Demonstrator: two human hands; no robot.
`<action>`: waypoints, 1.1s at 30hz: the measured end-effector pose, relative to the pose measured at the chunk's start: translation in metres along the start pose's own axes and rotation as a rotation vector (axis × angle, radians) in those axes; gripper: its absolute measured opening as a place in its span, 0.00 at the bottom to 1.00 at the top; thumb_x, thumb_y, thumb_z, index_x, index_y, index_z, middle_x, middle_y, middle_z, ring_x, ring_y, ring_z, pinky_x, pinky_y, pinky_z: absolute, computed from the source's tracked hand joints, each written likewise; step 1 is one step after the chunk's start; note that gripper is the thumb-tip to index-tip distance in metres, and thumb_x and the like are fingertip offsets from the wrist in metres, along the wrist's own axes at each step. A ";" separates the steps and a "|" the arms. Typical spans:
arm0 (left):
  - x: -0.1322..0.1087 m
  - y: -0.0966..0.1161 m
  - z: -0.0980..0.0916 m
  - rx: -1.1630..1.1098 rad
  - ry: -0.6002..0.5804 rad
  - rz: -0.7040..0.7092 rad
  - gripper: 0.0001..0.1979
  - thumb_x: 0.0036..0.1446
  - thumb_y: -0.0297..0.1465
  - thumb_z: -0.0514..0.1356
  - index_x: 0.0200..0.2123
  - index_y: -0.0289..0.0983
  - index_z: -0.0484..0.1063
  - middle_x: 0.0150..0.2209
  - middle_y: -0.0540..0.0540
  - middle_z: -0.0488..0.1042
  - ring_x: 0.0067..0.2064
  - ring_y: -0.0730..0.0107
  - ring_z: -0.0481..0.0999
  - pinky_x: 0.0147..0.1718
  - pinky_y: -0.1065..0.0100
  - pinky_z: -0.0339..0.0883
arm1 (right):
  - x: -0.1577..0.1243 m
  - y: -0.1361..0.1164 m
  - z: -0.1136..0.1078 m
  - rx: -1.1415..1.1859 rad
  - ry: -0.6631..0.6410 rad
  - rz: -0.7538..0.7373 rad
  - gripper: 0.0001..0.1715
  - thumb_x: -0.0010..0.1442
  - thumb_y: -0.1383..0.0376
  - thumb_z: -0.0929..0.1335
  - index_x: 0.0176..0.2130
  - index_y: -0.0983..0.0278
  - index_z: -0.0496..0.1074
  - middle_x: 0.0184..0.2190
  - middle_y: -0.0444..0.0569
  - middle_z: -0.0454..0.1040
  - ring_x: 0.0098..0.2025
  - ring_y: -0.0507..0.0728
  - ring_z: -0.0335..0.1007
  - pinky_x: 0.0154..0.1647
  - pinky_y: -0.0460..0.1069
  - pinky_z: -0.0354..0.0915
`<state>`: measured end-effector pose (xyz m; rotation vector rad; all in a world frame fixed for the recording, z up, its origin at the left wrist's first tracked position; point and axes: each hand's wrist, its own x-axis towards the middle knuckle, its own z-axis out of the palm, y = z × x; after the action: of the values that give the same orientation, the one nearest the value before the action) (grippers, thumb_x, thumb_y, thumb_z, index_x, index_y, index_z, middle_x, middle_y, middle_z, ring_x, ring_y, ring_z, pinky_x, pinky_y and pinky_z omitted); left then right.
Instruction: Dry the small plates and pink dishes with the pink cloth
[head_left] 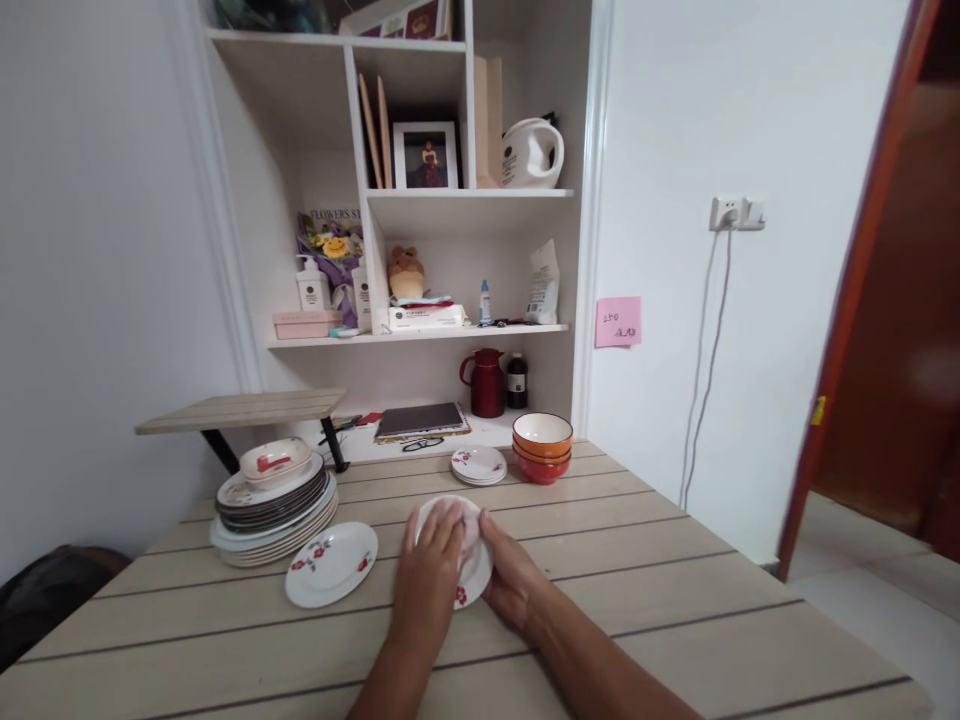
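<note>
beyond and right of the held flower-patterned plate, orange bowls nest in a red bowl; left of it, a red-patterned bowl tops a plate stack. the surface runs right of the plate to its edge. the right hand grips the plate's rim with curled fingers; the left hand lays fingers across its face; i cannot tell if they grip the pale cloth.

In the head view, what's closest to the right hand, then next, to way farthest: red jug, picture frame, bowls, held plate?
1. Held plate, touching right hand
2. Bowls, ahead on the table
3. Red jug, behind the bowls, leftward
4. Picture frame, high on a shelf
</note>
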<state>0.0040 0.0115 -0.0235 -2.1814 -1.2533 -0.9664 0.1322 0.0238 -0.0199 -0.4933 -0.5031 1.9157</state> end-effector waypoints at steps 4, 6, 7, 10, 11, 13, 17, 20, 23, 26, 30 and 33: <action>-0.004 -0.004 -0.003 0.123 0.016 -0.161 0.14 0.59 0.26 0.56 0.47 0.39 0.76 0.53 0.38 0.75 0.56 0.49 0.72 0.57 0.43 0.61 | 0.003 0.000 0.000 0.031 0.014 -0.044 0.22 0.66 0.55 0.63 0.52 0.68 0.70 0.40 0.55 0.81 0.37 0.58 0.78 0.41 0.53 0.72; -0.007 -0.003 0.001 0.109 -0.025 -0.088 0.15 0.59 0.25 0.56 0.47 0.38 0.76 0.51 0.39 0.77 0.54 0.51 0.74 0.53 0.49 0.66 | 0.006 -0.002 -0.004 0.066 0.029 -0.030 0.24 0.66 0.53 0.62 0.52 0.68 0.70 0.40 0.56 0.81 0.40 0.59 0.78 0.42 0.54 0.72; -0.009 -0.001 0.004 0.087 -0.038 -0.036 0.16 0.58 0.24 0.56 0.48 0.38 0.75 0.50 0.39 0.77 0.54 0.53 0.74 0.51 0.52 0.68 | 0.007 -0.004 -0.005 0.072 0.031 -0.016 0.25 0.66 0.52 0.63 0.51 0.69 0.70 0.40 0.57 0.80 0.41 0.60 0.78 0.42 0.54 0.72; -0.011 0.003 0.010 0.003 -0.047 0.072 0.21 0.58 0.22 0.55 0.54 0.39 0.72 0.54 0.41 0.75 0.57 0.56 0.72 0.51 0.55 0.69 | 0.008 -0.005 -0.009 0.034 0.015 0.017 0.29 0.62 0.50 0.66 0.50 0.71 0.71 0.42 0.59 0.80 0.41 0.59 0.77 0.41 0.52 0.72; -0.010 0.004 0.010 -0.017 -0.043 0.074 0.22 0.58 0.22 0.54 0.55 0.40 0.70 0.56 0.42 0.74 0.59 0.57 0.70 0.53 0.55 0.68 | 0.007 -0.005 -0.009 0.012 0.010 0.014 0.29 0.61 0.50 0.68 0.50 0.70 0.72 0.42 0.59 0.80 0.40 0.58 0.77 0.40 0.51 0.72; -0.008 0.006 0.008 -0.019 -0.039 0.030 0.24 0.58 0.22 0.53 0.57 0.41 0.69 0.59 0.43 0.71 0.61 0.58 0.67 0.56 0.53 0.64 | 0.004 -0.002 -0.008 -0.040 0.004 -0.011 0.27 0.60 0.51 0.69 0.50 0.69 0.72 0.41 0.56 0.80 0.36 0.56 0.77 0.38 0.50 0.72; -0.003 0.007 -0.005 0.083 -0.013 -0.143 0.19 0.60 0.26 0.53 0.54 0.42 0.71 0.61 0.42 0.68 0.62 0.51 0.65 0.59 0.42 0.56 | 0.000 0.002 -0.003 -0.087 -0.002 -0.072 0.23 0.62 0.55 0.68 0.51 0.67 0.72 0.41 0.54 0.81 0.36 0.56 0.78 0.40 0.50 0.72; -0.004 0.010 -0.011 0.111 -0.014 -0.187 0.16 0.61 0.29 0.54 0.50 0.39 0.74 0.57 0.39 0.72 0.58 0.48 0.69 0.57 0.41 0.58 | 0.001 0.000 -0.003 -0.025 0.046 -0.071 0.23 0.65 0.54 0.64 0.52 0.67 0.70 0.41 0.55 0.81 0.39 0.58 0.78 0.42 0.53 0.72; -0.008 0.016 -0.008 0.053 -0.053 -0.121 0.16 0.60 0.27 0.54 0.49 0.37 0.74 0.54 0.39 0.74 0.56 0.51 0.71 0.54 0.47 0.63 | 0.005 -0.005 -0.007 0.038 0.089 -0.015 0.28 0.65 0.50 0.62 0.52 0.69 0.70 0.41 0.59 0.80 0.41 0.61 0.78 0.39 0.54 0.73; -0.010 0.019 -0.003 -0.044 -0.090 -0.032 0.17 0.59 0.25 0.54 0.50 0.38 0.73 0.56 0.42 0.73 0.57 0.56 0.70 0.54 0.53 0.65 | 0.006 -0.005 -0.010 0.022 0.071 -0.010 0.28 0.63 0.50 0.65 0.50 0.70 0.71 0.41 0.59 0.80 0.39 0.59 0.78 0.37 0.51 0.72; -0.007 0.015 -0.001 -0.044 -0.075 -0.062 0.21 0.59 0.23 0.54 0.54 0.40 0.70 0.59 0.43 0.71 0.59 0.57 0.68 0.57 0.51 0.62 | 0.003 0.001 -0.008 -0.072 0.043 -0.076 0.21 0.61 0.55 0.69 0.48 0.67 0.72 0.37 0.52 0.81 0.31 0.54 0.76 0.31 0.47 0.71; -0.006 0.014 -0.006 0.061 -0.052 -0.186 0.20 0.60 0.24 0.54 0.54 0.41 0.70 0.60 0.42 0.69 0.59 0.53 0.67 0.57 0.43 0.59 | 0.000 0.003 -0.004 -0.085 0.041 -0.108 0.20 0.62 0.56 0.68 0.49 0.67 0.72 0.39 0.53 0.81 0.34 0.55 0.77 0.37 0.50 0.72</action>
<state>0.0122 -0.0024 -0.0243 -2.0837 -1.5123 -0.9340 0.1317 0.0229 -0.0248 -0.5484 -0.5749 1.7828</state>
